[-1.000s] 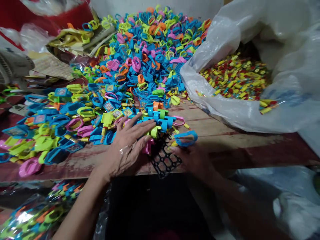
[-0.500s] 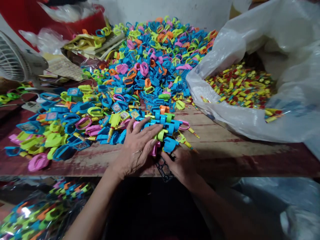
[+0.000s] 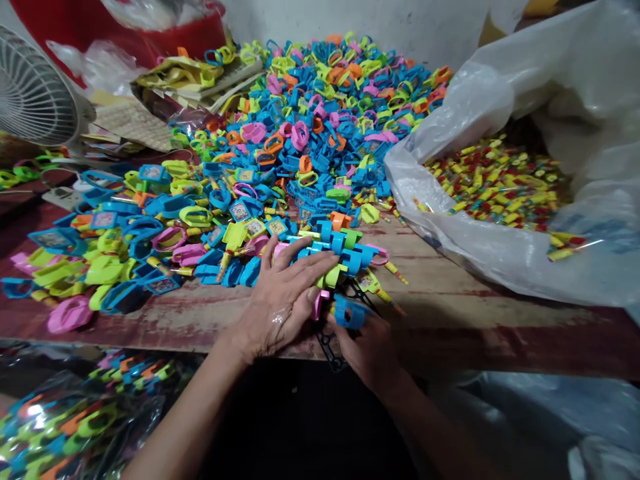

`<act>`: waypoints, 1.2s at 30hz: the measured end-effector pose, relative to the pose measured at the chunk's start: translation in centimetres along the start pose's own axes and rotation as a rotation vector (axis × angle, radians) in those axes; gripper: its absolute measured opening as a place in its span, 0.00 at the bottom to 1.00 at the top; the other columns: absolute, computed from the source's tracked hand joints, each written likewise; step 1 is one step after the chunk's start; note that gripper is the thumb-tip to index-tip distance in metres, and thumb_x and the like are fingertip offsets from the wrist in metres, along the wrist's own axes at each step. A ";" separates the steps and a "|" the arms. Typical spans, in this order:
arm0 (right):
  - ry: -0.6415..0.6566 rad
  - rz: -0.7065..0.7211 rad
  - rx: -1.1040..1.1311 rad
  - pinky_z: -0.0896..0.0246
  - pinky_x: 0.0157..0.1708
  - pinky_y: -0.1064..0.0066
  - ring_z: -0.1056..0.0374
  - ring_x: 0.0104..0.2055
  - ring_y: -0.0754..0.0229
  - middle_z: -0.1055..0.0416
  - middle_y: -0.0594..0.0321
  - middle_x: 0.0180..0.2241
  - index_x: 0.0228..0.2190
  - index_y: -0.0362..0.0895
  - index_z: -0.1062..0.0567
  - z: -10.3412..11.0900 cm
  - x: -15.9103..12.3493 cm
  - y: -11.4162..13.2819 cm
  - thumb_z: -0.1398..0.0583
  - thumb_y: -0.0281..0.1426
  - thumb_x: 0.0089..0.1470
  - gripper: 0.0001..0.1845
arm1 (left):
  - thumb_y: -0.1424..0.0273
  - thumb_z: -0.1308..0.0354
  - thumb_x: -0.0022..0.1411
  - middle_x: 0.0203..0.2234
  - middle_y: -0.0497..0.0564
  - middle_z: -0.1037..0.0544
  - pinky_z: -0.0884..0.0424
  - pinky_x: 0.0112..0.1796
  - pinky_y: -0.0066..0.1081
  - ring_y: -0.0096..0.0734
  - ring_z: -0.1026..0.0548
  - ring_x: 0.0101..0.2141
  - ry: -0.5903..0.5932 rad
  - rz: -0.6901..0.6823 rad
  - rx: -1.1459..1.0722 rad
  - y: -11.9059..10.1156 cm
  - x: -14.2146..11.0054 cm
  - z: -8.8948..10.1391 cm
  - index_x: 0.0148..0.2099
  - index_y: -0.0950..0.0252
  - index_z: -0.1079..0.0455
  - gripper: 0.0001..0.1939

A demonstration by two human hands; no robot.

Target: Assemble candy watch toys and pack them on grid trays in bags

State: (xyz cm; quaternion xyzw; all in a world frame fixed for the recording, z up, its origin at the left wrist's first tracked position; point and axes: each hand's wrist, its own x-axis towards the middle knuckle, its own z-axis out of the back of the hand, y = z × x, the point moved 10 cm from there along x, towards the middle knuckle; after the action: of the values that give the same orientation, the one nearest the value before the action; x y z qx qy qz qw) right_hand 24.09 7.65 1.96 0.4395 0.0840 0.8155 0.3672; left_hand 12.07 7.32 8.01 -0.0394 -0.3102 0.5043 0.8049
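Observation:
My left hand [image 3: 280, 297] lies with its fingers stretched out over rows of colourful plastic toy watches [image 3: 357, 260] set close together on a black lattice frame [image 3: 330, 351]. Between the thumb and fingers of my right hand [image 3: 367, 347] is a blue toy watch [image 3: 349, 312], just above the near part of the frame. A pink toy watch [image 3: 320, 305] stands beside my left thumb. Past the rows, yellow-green watches with thin candy-filled tubes [image 3: 393, 301] attached stick out to the right. The left palm hides part of the frame.
A large heap of toy watches [image 3: 320, 127] rises against the wall, spreading left along the wooden table [image 3: 450, 320]. On the right stands a white plastic sack [image 3: 450, 243] of small candy tubes [image 3: 500, 180]. A fan [image 3: 37, 87] is at the left; bagged watches [image 3: 55, 427] lie below.
My right hand has lifted the blue toy watch off the near end of the rows and drawn it toward me, baring some frame. The left hand stays on the rows.

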 end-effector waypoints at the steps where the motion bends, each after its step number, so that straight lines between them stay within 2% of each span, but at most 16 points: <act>1: 0.023 -0.019 0.001 0.32 0.31 0.68 0.27 0.29 0.57 0.24 0.62 0.26 0.29 0.47 0.27 -0.2 0.0 -0.2 0.43 0.28 0.58 0.06 | 0.67 0.60 0.71 0.59 0.45 0.30 0.66 0.66 0.50 0.38 0.45 0.65 -0.002 -0.003 -0.001 0.0 0.0 0.0 0.64 0.55 0.38 0.23; 5: 0.081 -0.081 -0.010 0.35 0.29 0.69 0.28 0.26 0.58 0.25 0.63 0.24 0.27 0.47 0.28 -0.6 0.3 -0.7 0.42 0.28 0.57 0.07 | 0.66 0.61 0.71 0.61 0.44 0.32 0.67 0.66 0.50 0.38 0.46 0.66 0.011 -0.009 -0.004 0.2 0.0 -0.2 0.66 0.53 0.41 0.24; 9: 0.108 -0.047 -0.004 0.35 0.29 0.70 0.27 0.28 0.58 0.24 0.62 0.26 0.29 0.47 0.28 -0.7 0.7 -0.2 0.43 0.26 0.57 0.06 | 0.65 0.62 0.72 0.61 0.43 0.32 0.68 0.66 0.49 0.36 0.47 0.66 0.020 -0.019 0.005 0.1 0.0 -0.3 0.67 0.52 0.43 0.24; 12: 0.111 -0.026 -0.024 0.36 0.28 0.71 0.28 0.27 0.58 0.24 0.61 0.25 0.29 0.46 0.28 -0.7 1.0 -0.1 0.44 0.26 0.55 0.06 | 0.65 0.62 0.72 0.61 0.43 0.31 0.69 0.66 0.50 0.36 0.47 0.66 0.024 -0.019 0.008 -0.1 0.0 -0.2 0.67 0.53 0.43 0.24; 15: 0.140 -0.067 -0.067 0.38 0.25 0.71 0.30 0.23 0.59 0.27 0.63 0.22 0.26 0.46 0.30 -1.1 1.0 -0.7 0.43 0.26 0.53 0.06 | 0.66 0.62 0.71 0.61 0.45 0.32 0.69 0.66 0.51 0.38 0.47 0.66 0.031 -0.018 0.009 -0.2 -0.1 -0.1 0.67 0.54 0.42 0.25; 19: 0.169 -0.079 -0.100 0.38 0.27 0.71 0.30 0.24 0.59 0.28 0.63 0.21 0.24 0.47 0.30 -1.7 0.8 -0.9 0.43 0.25 0.50 0.06 | 0.65 0.62 0.71 0.61 0.47 0.32 0.69 0.66 0.52 0.41 0.47 0.66 0.049 -0.021 0.015 -0.3 -0.2 -0.2 0.66 0.56 0.41 0.25; 21: 0.169 -0.072 -0.096 0.37 0.28 0.71 0.30 0.25 0.58 0.27 0.62 0.22 0.24 0.47 0.30 -1.8 0.7 -0.8 0.43 0.24 0.49 0.06 | 0.59 0.58 0.70 0.60 0.49 0.31 0.69 0.66 0.53 0.43 0.47 0.66 0.034 -0.038 0.015 -0.5 -0.2 -0.2 0.66 0.58 0.40 0.25; 24: 0.183 -0.064 -0.062 0.35 0.29 0.71 0.29 0.26 0.58 0.26 0.62 0.24 0.26 0.47 0.29 -1.9 0.6 -0.7 0.43 0.22 0.47 0.07 | 0.50 0.46 0.64 0.58 0.51 0.28 0.67 0.66 0.54 0.47 0.44 0.65 -0.014 -0.040 0.019 -0.7 -0.1 -0.2 0.63 0.60 0.38 0.31; 26: 0.174 -0.051 -0.045 0.34 0.30 0.71 0.28 0.28 0.58 0.25 0.61 0.25 0.27 0.47 0.29 -1.8 0.7 -0.7 0.43 0.22 0.49 0.08 | 0.52 0.43 0.63 0.56 0.50 0.27 0.65 0.66 0.53 0.46 0.43 0.64 -0.049 -0.019 0.026 -0.6 0.1 -0.1 0.61 0.59 0.37 0.29; 29: 0.189 -0.023 -0.020 0.32 0.34 0.70 0.27 0.30 0.57 0.24 0.59 0.27 0.28 0.46 0.28 -2.0 0.7 -0.6 0.44 0.22 0.53 0.08 | 0.60 0.44 0.64 0.55 0.48 0.26 0.65 0.66 0.54 0.44 0.41 0.63 -0.088 -0.002 0.018 -0.5 0.1 -0.2 0.60 0.57 0.36 0.23; 32: 0.208 -0.044 0.019 0.31 0.35 0.69 0.26 0.32 0.57 0.23 0.58 0.30 0.30 0.45 0.27 -2.6 0.6 -0.8 0.44 0.23 0.54 0.07 | 0.61 0.43 0.63 0.55 0.48 0.26 0.65 0.66 0.55 0.44 0.40 0.63 -0.103 -0.013 0.022 -0.5 0.0 -0.3 0.61 0.57 0.37 0.25; 36: 0.169 -0.074 0.070 0.30 0.35 0.67 0.26 0.33 0.55 0.24 0.57 0.30 0.32 0.45 0.27 -2.4 0.7 -0.3 0.45 0.23 0.56 0.08 | 0.61 0.44 0.64 0.56 0.49 0.27 0.65 0.66 0.56 0.44 0.40 0.63 -0.109 -0.028 0.075 -0.6 0.0 -0.4 0.63 0.56 0.39 0.26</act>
State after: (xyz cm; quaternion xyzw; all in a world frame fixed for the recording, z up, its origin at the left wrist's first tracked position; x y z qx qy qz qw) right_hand 22.13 8.76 0.80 0.3784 0.1591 0.8321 0.3731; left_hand 12.76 7.11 7.89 0.0229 -0.3350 0.5059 0.7945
